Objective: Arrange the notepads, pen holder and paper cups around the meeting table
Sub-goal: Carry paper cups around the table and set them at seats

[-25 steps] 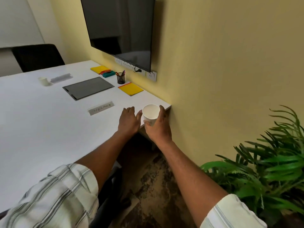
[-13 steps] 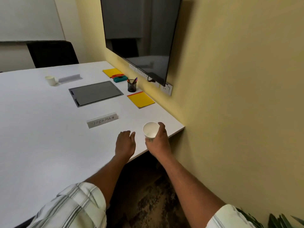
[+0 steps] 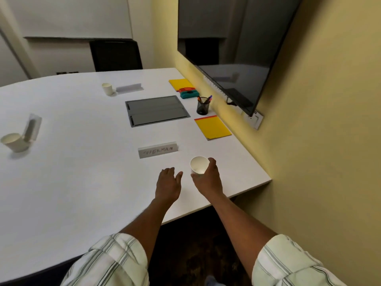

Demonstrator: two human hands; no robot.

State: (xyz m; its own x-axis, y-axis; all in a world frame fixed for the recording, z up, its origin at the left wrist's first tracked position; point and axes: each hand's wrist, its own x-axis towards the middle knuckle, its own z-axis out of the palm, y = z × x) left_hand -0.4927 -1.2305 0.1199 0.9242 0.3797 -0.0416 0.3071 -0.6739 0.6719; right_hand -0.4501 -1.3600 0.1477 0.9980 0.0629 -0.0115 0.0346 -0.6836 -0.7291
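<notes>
Now right hand (image 3: 207, 179) grips paper cup (image 3: 199, 165).

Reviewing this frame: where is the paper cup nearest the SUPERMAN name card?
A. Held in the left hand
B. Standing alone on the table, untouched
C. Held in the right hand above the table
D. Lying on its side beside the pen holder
C: the right hand grips the paper cup near the SUPERMAN name card, while the left hand is open and holds nothing.

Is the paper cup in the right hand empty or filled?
Empty: the paper cup tilts toward the camera, showing a bare white inside, held by the right hand.
</notes>
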